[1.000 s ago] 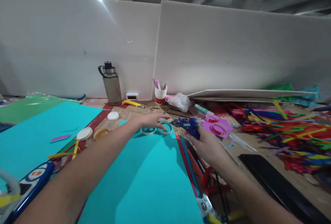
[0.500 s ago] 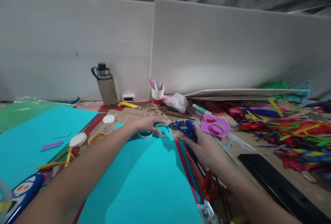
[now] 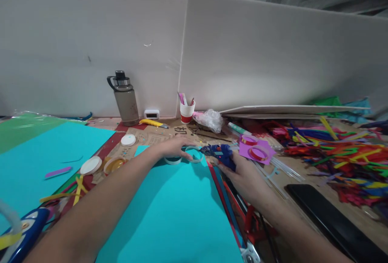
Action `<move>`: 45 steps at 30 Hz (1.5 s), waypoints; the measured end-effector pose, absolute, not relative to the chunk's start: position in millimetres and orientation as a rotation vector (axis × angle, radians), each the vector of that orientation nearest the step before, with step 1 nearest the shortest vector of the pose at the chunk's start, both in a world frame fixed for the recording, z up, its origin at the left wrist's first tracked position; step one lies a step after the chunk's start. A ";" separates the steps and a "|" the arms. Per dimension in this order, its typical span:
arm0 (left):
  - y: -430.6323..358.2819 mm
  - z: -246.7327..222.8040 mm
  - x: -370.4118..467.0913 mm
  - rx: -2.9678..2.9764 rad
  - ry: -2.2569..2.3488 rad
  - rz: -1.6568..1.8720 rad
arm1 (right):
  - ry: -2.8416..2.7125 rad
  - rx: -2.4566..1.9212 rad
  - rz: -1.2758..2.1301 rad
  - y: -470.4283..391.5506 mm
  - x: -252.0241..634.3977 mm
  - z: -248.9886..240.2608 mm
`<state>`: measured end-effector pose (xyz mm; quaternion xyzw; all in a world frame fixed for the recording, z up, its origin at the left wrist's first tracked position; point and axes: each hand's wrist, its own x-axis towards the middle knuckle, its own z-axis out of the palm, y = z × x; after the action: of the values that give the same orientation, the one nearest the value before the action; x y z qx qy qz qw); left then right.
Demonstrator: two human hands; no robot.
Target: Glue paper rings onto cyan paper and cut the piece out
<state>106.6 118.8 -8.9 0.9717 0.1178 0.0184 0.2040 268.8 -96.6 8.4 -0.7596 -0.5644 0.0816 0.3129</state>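
The right hand (image 3: 244, 170) grips a blue glue gun (image 3: 220, 152), nozzle beside a pale ring (image 3: 197, 160). The left hand (image 3: 174, 147) pinches that ring over turquoise paper (image 3: 172, 210)

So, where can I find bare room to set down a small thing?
The near part of the middle turquoise sheet is bare between the left forearm and the red tool. The left turquoise sheet also has room between the purple strip and the green sheet. It is crowded at right with coloured strips, and around the glue gun.
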 end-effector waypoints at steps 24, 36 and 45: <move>105.7 -3.2 110.5 2.724 0.424 0.062 | -1.499 -2.044 0.243 -95.1 267.3 4.9; 107.1 -5.7 112.2 2.720 0.445 0.063 | -1.522 -2.080 0.213 -94.3 266.9 2.6; 107.0 -4.3 112.9 2.733 0.413 0.066 | -1.604 -2.071 0.118 -94.1 262.5 14.9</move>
<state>112.9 107.0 -4.3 0.9710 0.1466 0.0236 0.1872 262.5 -94.1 14.9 -0.7633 -0.5912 0.0434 0.2567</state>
